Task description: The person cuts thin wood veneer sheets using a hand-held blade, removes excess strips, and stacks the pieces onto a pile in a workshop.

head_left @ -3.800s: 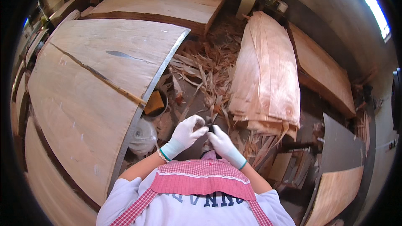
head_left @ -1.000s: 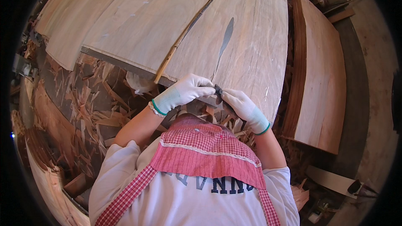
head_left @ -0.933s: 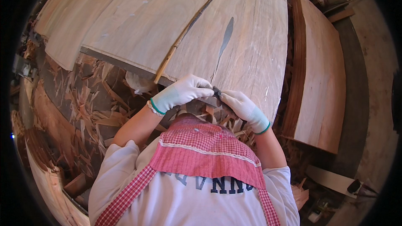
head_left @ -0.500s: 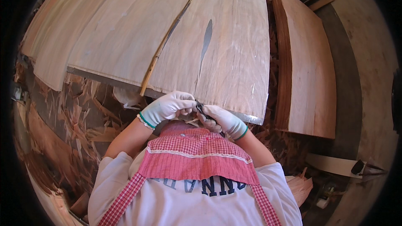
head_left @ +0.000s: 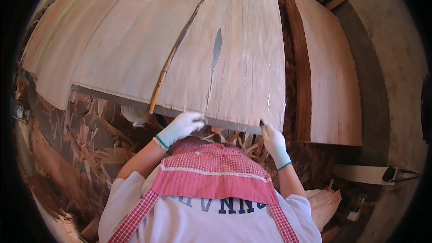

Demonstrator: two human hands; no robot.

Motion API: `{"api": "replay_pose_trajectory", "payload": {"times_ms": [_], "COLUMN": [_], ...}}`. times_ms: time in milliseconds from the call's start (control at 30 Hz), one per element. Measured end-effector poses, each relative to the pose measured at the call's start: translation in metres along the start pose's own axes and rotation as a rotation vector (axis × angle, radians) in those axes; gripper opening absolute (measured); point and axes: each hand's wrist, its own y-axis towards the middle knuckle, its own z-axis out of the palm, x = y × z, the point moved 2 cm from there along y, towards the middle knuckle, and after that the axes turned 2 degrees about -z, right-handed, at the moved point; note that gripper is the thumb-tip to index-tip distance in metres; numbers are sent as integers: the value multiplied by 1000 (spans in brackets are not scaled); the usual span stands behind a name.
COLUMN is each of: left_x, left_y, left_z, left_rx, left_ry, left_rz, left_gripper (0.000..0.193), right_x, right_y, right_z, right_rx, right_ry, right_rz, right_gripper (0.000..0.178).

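A wide, pale wood veneer sheet [head_left: 243,54] lies on a table in front of me, with a long crack and a dark slit-shaped gap [head_left: 216,49]. At its near edge, my left hand [head_left: 183,127], in a white glove with a green cuff, has its fingers curled together; what they pinch, if anything, is blurred. Farther right, my right hand [head_left: 274,143], gloved alike, grips a small black tool [head_left: 262,123] at the sheet's near edge by its right corner. The tool's exact kind is not clear.
A dark-barked strip [head_left: 167,63] runs lengthwise between veneer pieces. The table's grey edge [head_left: 112,96] shows below them. To the right stands a thick veneer stack [head_left: 333,76]. Torn wood scraps [head_left: 108,148] cover the floor around me.
My hands were together at the sheet's near edge with the black tool between them. Now they are apart: the right has moved right with the tool, the left slightly down.
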Motion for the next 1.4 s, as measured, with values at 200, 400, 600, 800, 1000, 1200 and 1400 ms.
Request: {"api": "replay_pose_trajectory", "payload": {"times_ms": [200, 400, 600, 800, 1000, 1200, 1400], "left_x": [-67, -68, -72, -88, -85, -77, -78], "left_y": [23, 22, 19, 10, 10, 12, 16], "left_z": [1, -1, 6, 28, 26, 25, 27], "left_rx": [-209, -276, -151, -247, -313, -288, -362], "left_ry": [96, 55, -375, -748, -694, -769, -510], "left_rz": [201, 296, 287, 214, 201, 247, 299], "left_gripper": [36, 40, 20, 14, 14, 13, 12], "right_x": [65, 98, 128, 142, 140, 149, 150], "right_y": [16, 8, 6, 5, 6, 3, 2], "right_z": [11, 7, 3, 6, 16, 10, 11], "right_rx": [7, 221, 350, 335, 256, 274, 274], "right_ry": [610, 767, 1103, 1160, 1146, 1200, 1246], "right_rz": [-72, -8, -29, -121, -187, -130, -70], "right_gripper": [26, 30, 29, 31, 30, 29, 27]}}
